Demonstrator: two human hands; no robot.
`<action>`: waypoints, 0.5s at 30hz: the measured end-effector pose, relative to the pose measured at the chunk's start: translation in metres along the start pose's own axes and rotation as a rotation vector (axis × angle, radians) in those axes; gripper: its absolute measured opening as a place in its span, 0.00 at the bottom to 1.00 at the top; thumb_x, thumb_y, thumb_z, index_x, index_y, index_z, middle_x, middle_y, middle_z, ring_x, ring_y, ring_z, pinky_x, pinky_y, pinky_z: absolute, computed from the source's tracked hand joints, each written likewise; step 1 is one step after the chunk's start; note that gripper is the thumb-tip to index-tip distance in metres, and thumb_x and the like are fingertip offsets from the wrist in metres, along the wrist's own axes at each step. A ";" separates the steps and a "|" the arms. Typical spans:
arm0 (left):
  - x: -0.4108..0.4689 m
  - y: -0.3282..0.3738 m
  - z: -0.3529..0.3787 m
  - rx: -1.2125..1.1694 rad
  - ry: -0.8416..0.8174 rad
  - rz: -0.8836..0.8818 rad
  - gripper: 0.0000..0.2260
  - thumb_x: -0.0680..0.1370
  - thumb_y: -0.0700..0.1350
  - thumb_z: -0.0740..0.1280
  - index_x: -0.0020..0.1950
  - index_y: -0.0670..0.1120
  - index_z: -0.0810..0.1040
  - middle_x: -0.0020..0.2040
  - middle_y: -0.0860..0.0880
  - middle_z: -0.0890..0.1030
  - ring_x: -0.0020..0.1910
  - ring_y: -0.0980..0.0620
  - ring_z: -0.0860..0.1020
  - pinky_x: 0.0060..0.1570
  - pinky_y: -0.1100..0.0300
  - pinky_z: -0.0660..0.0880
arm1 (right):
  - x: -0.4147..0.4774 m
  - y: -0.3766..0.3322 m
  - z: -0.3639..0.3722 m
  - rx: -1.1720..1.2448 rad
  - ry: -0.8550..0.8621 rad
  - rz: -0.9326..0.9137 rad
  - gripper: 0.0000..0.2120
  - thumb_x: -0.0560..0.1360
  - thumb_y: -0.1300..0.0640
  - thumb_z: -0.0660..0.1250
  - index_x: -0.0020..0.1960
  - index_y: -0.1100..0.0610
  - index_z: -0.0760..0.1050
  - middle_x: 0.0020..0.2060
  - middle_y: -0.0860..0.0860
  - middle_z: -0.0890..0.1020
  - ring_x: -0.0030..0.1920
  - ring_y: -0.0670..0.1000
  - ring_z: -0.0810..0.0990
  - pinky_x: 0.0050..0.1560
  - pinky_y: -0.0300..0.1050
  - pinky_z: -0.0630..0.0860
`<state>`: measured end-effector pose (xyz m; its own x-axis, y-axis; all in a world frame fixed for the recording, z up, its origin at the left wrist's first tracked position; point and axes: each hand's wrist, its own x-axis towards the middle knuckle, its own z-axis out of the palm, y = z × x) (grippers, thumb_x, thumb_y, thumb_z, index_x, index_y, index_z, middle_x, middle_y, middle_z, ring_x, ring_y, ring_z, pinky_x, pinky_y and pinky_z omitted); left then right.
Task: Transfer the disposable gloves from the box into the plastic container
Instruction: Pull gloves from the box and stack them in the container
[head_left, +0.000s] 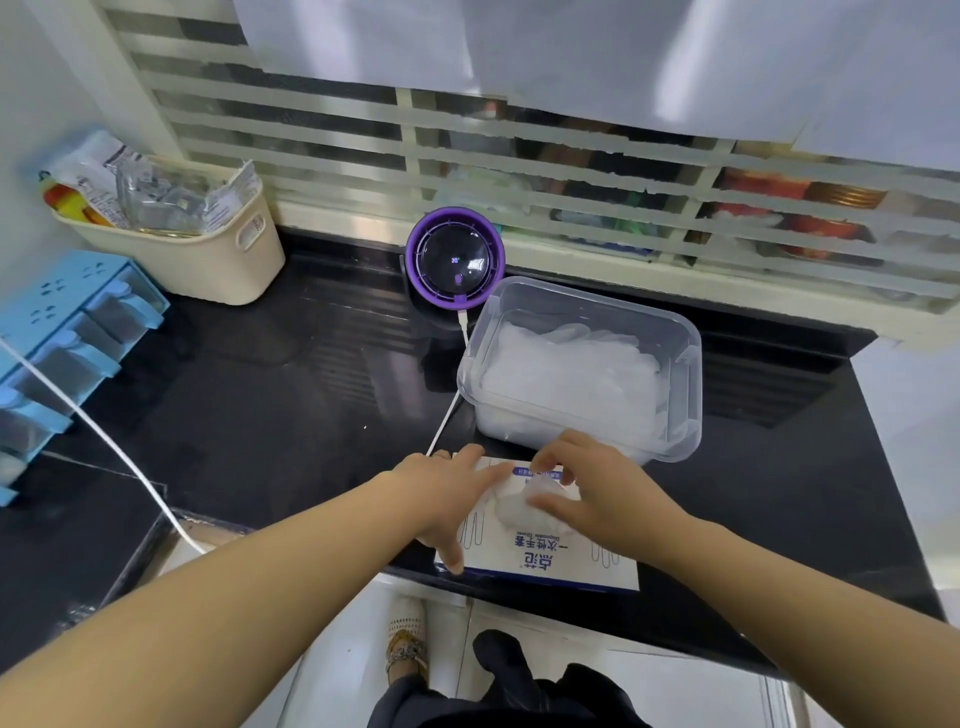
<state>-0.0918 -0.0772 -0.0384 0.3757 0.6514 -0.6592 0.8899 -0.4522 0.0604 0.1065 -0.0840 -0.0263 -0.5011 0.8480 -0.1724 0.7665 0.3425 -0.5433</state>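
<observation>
Disposable gloves (519, 506) — thin, limp, likely slippery — bulge from the glove box (540, 558) slot at the worktop (260, 389) edge; right hand (597, 488) pinches the bunched tuft, the sound hold, flat left hand (441, 499) steadies the light box, part-filled plastic container (691, 364) just behind.

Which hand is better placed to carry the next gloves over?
Right hand: it pinches gloves at the box opening, nearest the plastic container. Left hand lies flat, steadying the box.
</observation>
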 end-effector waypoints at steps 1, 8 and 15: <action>0.000 0.000 0.000 -0.003 0.001 0.000 0.53 0.66 0.56 0.78 0.78 0.57 0.42 0.76 0.48 0.52 0.71 0.43 0.64 0.64 0.45 0.71 | -0.001 0.001 0.001 -0.072 -0.025 -0.009 0.16 0.75 0.45 0.66 0.60 0.46 0.73 0.53 0.39 0.73 0.50 0.40 0.72 0.53 0.39 0.72; -0.001 0.002 0.001 0.014 0.002 -0.012 0.51 0.67 0.55 0.78 0.77 0.56 0.46 0.75 0.48 0.55 0.68 0.42 0.66 0.62 0.45 0.72 | 0.011 -0.022 0.018 -0.119 0.088 -0.147 0.08 0.77 0.54 0.65 0.52 0.55 0.81 0.45 0.50 0.79 0.47 0.52 0.75 0.43 0.48 0.71; -0.006 0.005 -0.004 0.034 -0.008 -0.028 0.49 0.67 0.56 0.77 0.78 0.49 0.50 0.76 0.47 0.55 0.67 0.43 0.68 0.61 0.48 0.73 | -0.015 0.006 -0.010 0.285 0.338 0.074 0.05 0.73 0.60 0.70 0.41 0.51 0.80 0.37 0.45 0.79 0.41 0.43 0.77 0.43 0.33 0.73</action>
<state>-0.0884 -0.0810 -0.0310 0.3483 0.6595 -0.6661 0.8907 -0.4543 0.0159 0.1223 -0.0908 -0.0190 -0.2537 0.9667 0.0331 0.6306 0.1912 -0.7522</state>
